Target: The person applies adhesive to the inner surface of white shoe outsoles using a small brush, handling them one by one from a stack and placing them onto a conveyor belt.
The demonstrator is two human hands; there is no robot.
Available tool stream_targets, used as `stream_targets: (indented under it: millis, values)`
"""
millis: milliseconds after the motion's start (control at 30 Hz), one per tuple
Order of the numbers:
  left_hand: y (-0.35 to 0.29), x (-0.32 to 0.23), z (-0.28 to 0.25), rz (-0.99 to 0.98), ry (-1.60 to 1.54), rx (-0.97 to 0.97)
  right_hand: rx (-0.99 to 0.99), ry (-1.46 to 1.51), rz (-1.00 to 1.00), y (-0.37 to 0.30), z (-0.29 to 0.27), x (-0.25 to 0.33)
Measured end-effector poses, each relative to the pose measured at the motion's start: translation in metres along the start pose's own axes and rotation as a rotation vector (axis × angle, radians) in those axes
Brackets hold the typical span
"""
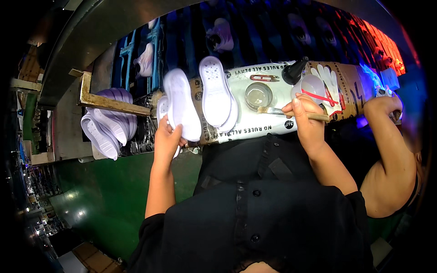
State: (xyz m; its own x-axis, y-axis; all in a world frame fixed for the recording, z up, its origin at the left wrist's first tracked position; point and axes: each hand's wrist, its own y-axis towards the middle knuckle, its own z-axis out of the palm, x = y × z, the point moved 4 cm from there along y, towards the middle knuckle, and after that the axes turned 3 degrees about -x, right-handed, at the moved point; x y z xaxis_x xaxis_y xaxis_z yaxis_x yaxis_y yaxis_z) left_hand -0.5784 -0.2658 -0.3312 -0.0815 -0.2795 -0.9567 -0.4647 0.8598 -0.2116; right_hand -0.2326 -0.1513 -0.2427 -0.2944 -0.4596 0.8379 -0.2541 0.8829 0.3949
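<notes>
My left hand [167, 139] grips a pale lilac shoe sole [182, 104], held upright and a little blurred, with a second sole partly hidden behind it. My right hand [306, 120] holds a wooden-handled brush [291, 113] with its bristles pointing left, near a small round glass dish [258, 95]. Two more lilac soles [217, 93] lie stacked on the paper-covered bench [268, 125] between my hands. Both forearms come up from my black-shirted lap.
A stack of lilac soles [107, 123] rests at the left under a wooden bracket [111, 103]. A black nozzle bottle [293, 71], a white cup [313, 85] and white gloves [331, 82] sit on the bench. Another person's arm [387, 150] reaches in at the right.
</notes>
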Motion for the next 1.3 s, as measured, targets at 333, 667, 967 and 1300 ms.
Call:
stream_targets:
  millis: [333, 667, 967, 1300]
  values:
    - [-0.022, 0.031, -0.039, 0.335, 1.006, -0.508, 0.083, -0.048, 0.059, 0.026, 0.032, -0.069]
    - [-0.021, 0.1, -0.081, -0.223, 0.212, -0.322, 0.041, -0.168, -0.029, 0.029, 0.034, -0.067]
    - [-0.046, 0.02, -0.03, -0.145, -0.385, -0.238, 0.008, -0.163, -0.024, 0.022, 0.028, -0.063]
    - [-0.037, -0.037, 0.052, 0.199, -0.231, -0.111, -0.067, 0.38, 0.363, 0.008, 0.006, -0.023]
